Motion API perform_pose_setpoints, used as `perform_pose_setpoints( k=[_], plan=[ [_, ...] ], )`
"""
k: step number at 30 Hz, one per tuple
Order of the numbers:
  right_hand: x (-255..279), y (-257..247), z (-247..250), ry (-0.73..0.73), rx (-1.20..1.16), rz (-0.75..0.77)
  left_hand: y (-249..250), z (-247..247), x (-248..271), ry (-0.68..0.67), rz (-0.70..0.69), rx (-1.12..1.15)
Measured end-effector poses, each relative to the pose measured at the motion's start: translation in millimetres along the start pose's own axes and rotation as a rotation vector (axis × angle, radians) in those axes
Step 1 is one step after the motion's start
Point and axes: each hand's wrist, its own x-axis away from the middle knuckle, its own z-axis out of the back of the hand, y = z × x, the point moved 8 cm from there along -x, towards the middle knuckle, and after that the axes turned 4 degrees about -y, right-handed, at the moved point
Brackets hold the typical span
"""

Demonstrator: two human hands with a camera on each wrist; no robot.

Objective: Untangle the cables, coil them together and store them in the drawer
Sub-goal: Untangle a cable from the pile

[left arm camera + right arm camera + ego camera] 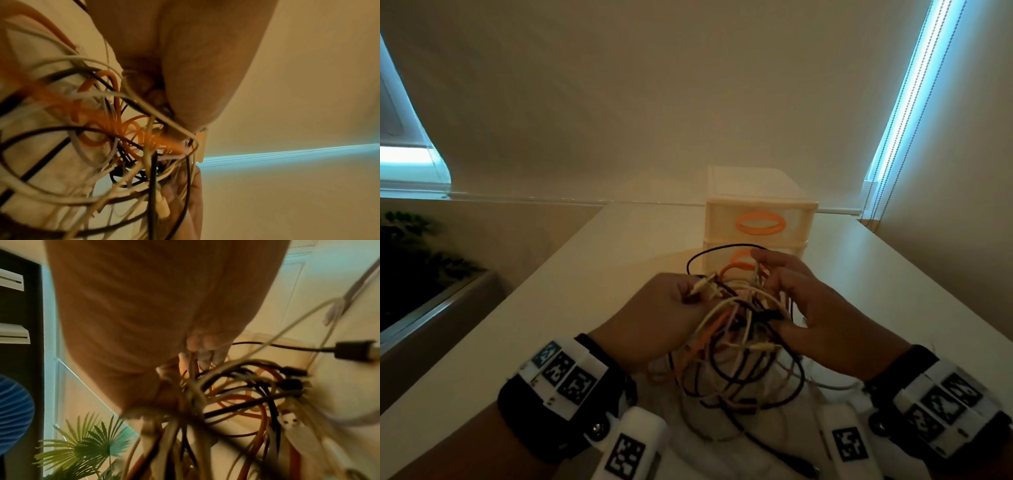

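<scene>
Two hands meet over a white bench (pixel 558 308), each buried in opposite flanks of one knot of cables (pixel 739 329). The left hand (pixel 654 318) has its fingers curled round a gathered clutch of cream strands and plug ends at the knot's left edge, while the right hand (pixel 815 315) hooks its curled fingers into the loops on the right side, thumb below, so the bundle hangs between the two palms and just above the surface. The tangle is a loose ball with no clear long axis: its free tails drop toward the person and trail onto the bench, and one thin black loop (pixel 722 251) arches up and away. Black, cream, orange and pale lilac leads cross one another thickly at the centre; the right wrist view shows a dark rectangular plug (pixel 353 352) jutting clear to one side. Directly beyond the knot, in line with both hands and nearer the right hand's fingertips, stands a small cream drawer unit (pixel 756 205) with orange oval handles, its drawers closed. Judging by the mass of crossings, untangling is at an early stage, and the likely next pull is outward, the hands parting sideways to open the knot. A potted plant (pixel 410 260) sits off the bench's left edge.
</scene>
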Motion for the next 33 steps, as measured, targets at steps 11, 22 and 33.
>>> perform_pose_setpoints(
  k=[11, 22, 33],
  plan=[
    [-1, -17, -17, 0.000, 0.020, 0.119, 0, 11, 5, 0.085, 0.175, 0.531],
    [-2, -6, -3, 0.046, 0.037, 0.043, 2, 65, 9, 0.365, 0.023, 0.112],
    [3, 14, 27, 0.441, -0.164, -0.098, 6, 128, 32, 0.835, -0.131, 0.206]
  ],
)
